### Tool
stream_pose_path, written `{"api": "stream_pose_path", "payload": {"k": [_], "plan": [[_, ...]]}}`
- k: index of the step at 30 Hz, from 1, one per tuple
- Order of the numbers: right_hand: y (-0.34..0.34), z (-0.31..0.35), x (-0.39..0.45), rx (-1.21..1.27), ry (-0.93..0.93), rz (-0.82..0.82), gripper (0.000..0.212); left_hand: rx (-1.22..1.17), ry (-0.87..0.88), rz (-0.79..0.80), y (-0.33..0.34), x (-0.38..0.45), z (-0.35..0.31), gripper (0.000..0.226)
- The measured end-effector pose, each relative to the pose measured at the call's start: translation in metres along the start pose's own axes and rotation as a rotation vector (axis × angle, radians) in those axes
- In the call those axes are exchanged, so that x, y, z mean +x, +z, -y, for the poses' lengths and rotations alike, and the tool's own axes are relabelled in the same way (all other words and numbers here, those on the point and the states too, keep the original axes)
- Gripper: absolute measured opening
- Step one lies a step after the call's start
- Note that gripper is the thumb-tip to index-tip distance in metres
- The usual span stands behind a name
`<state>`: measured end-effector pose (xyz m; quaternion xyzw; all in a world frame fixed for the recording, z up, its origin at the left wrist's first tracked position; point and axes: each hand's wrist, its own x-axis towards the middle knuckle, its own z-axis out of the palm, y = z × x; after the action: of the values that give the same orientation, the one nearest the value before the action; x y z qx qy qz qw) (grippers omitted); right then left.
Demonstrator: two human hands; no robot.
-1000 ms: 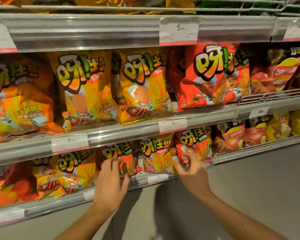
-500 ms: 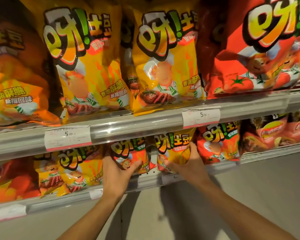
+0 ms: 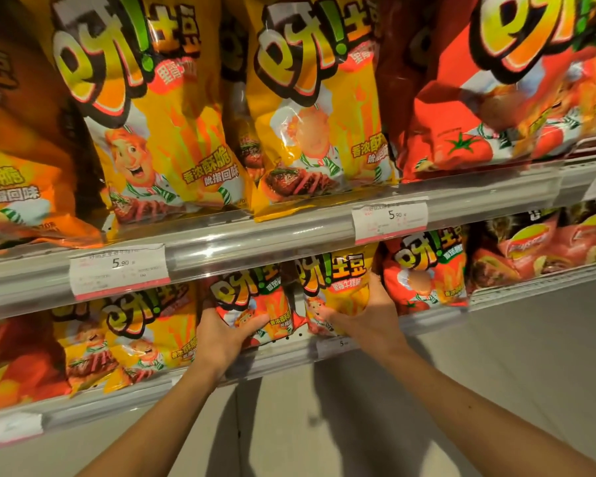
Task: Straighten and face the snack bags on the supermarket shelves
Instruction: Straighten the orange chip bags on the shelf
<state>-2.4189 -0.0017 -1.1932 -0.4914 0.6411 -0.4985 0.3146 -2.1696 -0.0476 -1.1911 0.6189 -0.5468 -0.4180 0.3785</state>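
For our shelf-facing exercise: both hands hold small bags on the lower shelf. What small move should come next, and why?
Probably turn the red bag in the left hand upright: it leans, while the yellow bag in the right hand stands straighter.

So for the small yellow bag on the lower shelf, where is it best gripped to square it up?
Probably low on the yellow bag, at its side edges, coming from the front and below as the right hand does. The shelf rail above hides its top, and the red bag crowds its right side, so only the lower part is open.
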Motion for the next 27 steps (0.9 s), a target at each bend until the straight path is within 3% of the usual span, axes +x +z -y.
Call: {"api": "stream_pose_path", "payload": {"k": [6,14,20,27], "plan": [[-0.019,0.014,-0.026,0.123,0.033,-0.026,0.068,-0.012,0.039,0.044,0.001,-0.008,-0.01,0.041],[-0.087,0.006,-0.074,0.183,0.123,-0.103,0.091,-0.095,0.153,0.057,0.055,-0.021,-0.039,0.062],[-0.133,-0.019,-0.106,0.227,0.135,-0.191,0.079,-0.119,0.165,0.127,0.101,-0.021,-0.053,0.058],[-0.16,-0.034,-0.119,0.208,0.21,-0.162,0.075,-0.11,0.196,0.185,0.135,-0.015,-0.05,0.064]]}}
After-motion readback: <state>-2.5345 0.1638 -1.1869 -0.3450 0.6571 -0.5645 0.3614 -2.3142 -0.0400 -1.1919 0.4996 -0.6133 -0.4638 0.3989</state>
